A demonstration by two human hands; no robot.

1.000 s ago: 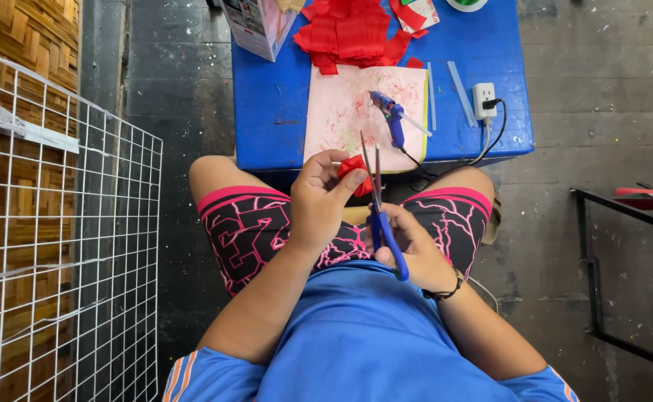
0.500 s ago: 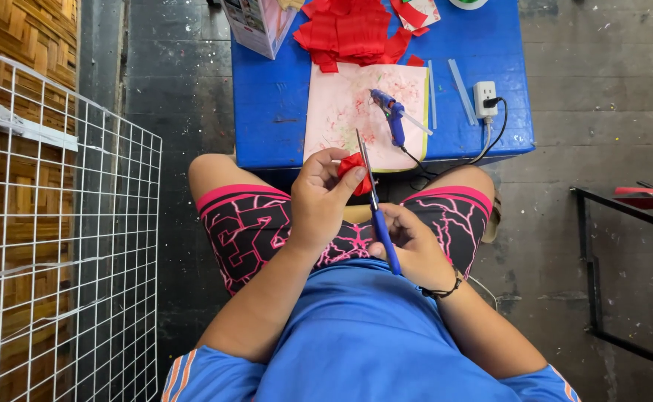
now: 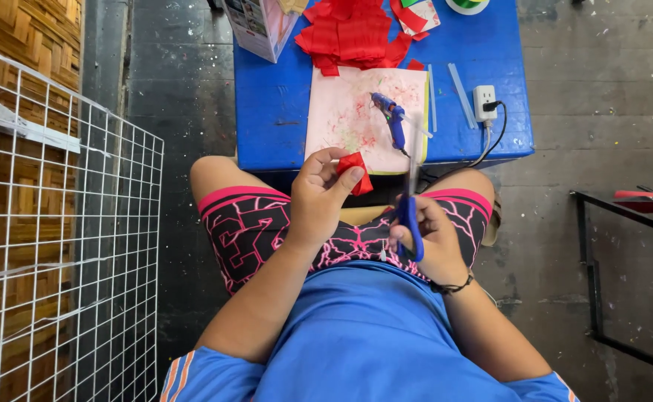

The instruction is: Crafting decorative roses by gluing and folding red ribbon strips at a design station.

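In the head view, the left hand (image 3: 319, 197) pinched a small red paper piece (image 3: 355, 173) just off the near edge of the blue surface (image 3: 274, 112). The right hand (image 3: 431, 238) was closed around blue-handled scissors (image 3: 411, 205), blades pointing toward the surface's near edge, beside a blue glue gun (image 3: 390, 119) on a pink mat (image 3: 349, 119).

The scene is seen from a single camera worn on the head, aimed almost straight down over the blue-shirted chest and patterned black-and-pink shorts (image 3: 267, 231). The lap is viewed from close by, while the low blue-topped bench (image 3: 274, 112) is framed farther off at the top edge. A white wire grid panel (image 3: 58, 246) is caught at the left margin.
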